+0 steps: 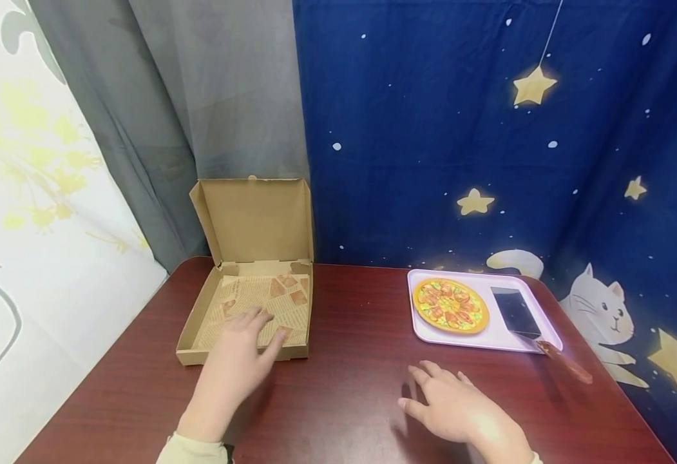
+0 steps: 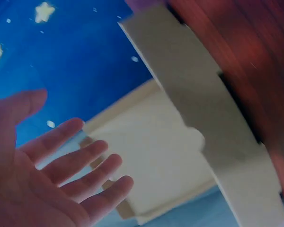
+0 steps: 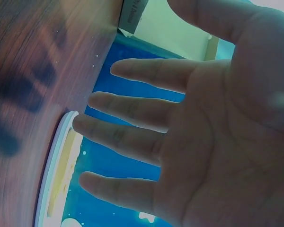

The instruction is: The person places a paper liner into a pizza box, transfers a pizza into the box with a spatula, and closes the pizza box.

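Observation:
In the head view a cardboard pizza box (image 1: 252, 222) stands with its lid raised at the left, its base lined with printed paper (image 1: 257, 303). My left hand (image 1: 239, 357) is over the box's front edge, fingers spread and holding nothing; the left wrist view shows the same hand (image 2: 52, 175) beside the box's front wall (image 2: 217, 113). Right of centre, my right hand (image 1: 454, 406) hovers above the table, fingers spread, nothing in them. Beyond it a pizza (image 1: 451, 305) lies on a white tray (image 1: 425, 336), beside a pizza server (image 1: 518, 312) whose brown handle sticks out over the tray's edge.
The dark red wooden table (image 1: 355, 335) carries the box on the left and the tray on the right. A blue curtain (image 1: 396, 129) with stars hangs behind, with a grey curtain (image 1: 245, 90) and a white patterned cloth (image 1: 42, 258) to its left.

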`<state>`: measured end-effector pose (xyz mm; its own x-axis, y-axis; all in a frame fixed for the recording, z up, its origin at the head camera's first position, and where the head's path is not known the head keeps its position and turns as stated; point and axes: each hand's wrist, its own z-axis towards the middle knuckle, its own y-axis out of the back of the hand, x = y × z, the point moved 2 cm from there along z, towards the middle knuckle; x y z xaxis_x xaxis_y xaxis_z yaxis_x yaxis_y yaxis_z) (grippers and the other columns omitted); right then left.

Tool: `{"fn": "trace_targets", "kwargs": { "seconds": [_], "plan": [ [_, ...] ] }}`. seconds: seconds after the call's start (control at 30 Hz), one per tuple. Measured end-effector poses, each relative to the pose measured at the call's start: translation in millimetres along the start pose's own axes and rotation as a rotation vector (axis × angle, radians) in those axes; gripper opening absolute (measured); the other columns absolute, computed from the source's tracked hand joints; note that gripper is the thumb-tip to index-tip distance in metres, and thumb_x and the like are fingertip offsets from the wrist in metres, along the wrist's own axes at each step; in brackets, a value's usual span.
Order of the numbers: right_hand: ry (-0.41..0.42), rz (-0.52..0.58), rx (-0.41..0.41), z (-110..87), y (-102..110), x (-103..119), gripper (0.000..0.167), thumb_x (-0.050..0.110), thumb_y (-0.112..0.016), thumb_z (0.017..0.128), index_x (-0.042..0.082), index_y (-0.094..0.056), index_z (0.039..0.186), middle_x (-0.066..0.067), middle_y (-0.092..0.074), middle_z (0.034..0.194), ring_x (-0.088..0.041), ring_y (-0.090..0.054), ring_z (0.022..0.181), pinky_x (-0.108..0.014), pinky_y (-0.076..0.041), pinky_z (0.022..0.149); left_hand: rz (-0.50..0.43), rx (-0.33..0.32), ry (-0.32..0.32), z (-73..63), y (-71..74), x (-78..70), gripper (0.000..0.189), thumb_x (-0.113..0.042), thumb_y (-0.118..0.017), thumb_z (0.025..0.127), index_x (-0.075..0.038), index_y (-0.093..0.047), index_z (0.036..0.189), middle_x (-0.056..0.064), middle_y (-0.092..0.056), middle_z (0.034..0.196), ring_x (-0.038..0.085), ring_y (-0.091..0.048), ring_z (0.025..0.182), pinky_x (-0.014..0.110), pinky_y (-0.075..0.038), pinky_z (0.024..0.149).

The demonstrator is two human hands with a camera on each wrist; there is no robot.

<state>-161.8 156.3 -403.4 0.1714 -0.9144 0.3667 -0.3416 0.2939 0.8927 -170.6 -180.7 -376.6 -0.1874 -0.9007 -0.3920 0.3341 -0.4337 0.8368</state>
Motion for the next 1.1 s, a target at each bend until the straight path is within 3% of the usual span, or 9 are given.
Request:
{"fn": "trace_targets", "kwargs": {
  "seconds": [0.17, 0.33, 0.53, 0.7, 0.83, 1.1],
  "plan": [
    [-0.01, 0.009, -0.009, -0.9, 0, -2, 0.071, 0.051, -0.071, 0.098, 0.004, -0.059, 0.149, -0.023, -0.052, 0.16, -0.045, -0.044, 0.153, -0.08, -0.022, 0.123, 0.025, 0.007, -0.053, -10.8, -6.3, -21.0, 0.052, -0.041, -0.076, 0.098, -0.002, -0.071, 0.131, 0.026, -0.064, 0.146, 0.049, -0.057, 0.141, 0.065, -0.049, 0.114],
    [-0.007, 0.019, -0.013, -2.9, -1, -3, 0.071, 0.051, -0.07, 0.098, 0.004, -0.059, 0.15, -0.023, -0.051, 0.16, -0.046, -0.043, 0.154, -0.08, -0.021, 0.123, 0.039, -0.002, -0.096, -24.1, -10.5, -30.9, 0.055, -0.042, -0.077, 0.096, -0.002, -0.07, 0.132, 0.025, -0.067, 0.142, 0.048, -0.059, 0.138, 0.063, -0.048, 0.117],
    [-0.009, 0.03, -0.032, -5.1, -3, -7, 0.07, 0.05, -0.071, 0.098, 0.005, -0.058, 0.15, -0.023, -0.051, 0.161, -0.045, -0.043, 0.154, -0.08, -0.021, 0.123, 0.076, 0.071, -0.072, -37.9, -18.6, -32.3, 0.064, -0.048, -0.073, 0.099, -0.002, -0.065, 0.142, 0.021, -0.06, 0.154, 0.045, -0.056, 0.142, 0.068, -0.043, 0.119],
    [-0.014, 0.028, -0.054, -5.4, -3, -8, 0.072, 0.051, -0.07, 0.098, 0.004, -0.057, 0.151, -0.024, -0.049, 0.161, -0.045, -0.043, 0.154, -0.08, -0.022, 0.123, 0.083, 0.138, -0.045, -43.5, -22.1, -32.9, 0.063, -0.052, -0.07, 0.099, -0.006, -0.067, 0.142, 0.016, -0.052, 0.163, 0.042, -0.053, 0.147, 0.072, -0.04, 0.119],
    [-0.028, 0.031, -0.071, -5.9, -4, -11, 0.073, 0.051, -0.071, 0.098, 0.004, -0.057, 0.152, -0.023, -0.049, 0.162, -0.045, -0.043, 0.154, -0.079, -0.022, 0.124, 0.083, 0.151, -0.038, -46.2, -23.0, -32.8, 0.061, -0.052, -0.07, 0.099, -0.008, -0.068, 0.14, 0.013, -0.048, 0.166, 0.041, -0.053, 0.146, 0.072, -0.04, 0.118],
    [-0.029, 0.038, -0.104, -8.5, -5, -14, 0.073, 0.051, -0.072, 0.097, 0.005, -0.057, 0.152, -0.022, -0.051, 0.161, -0.045, -0.044, 0.153, -0.078, -0.024, 0.123, 0.108, 0.147, -0.07, -50.0, -27.5, -31.5, 0.056, -0.048, -0.071, 0.099, -0.009, -0.068, 0.139, 0.016, -0.063, 0.15, 0.04, -0.058, 0.141, 0.07, -0.045, 0.115]
  ]
}}
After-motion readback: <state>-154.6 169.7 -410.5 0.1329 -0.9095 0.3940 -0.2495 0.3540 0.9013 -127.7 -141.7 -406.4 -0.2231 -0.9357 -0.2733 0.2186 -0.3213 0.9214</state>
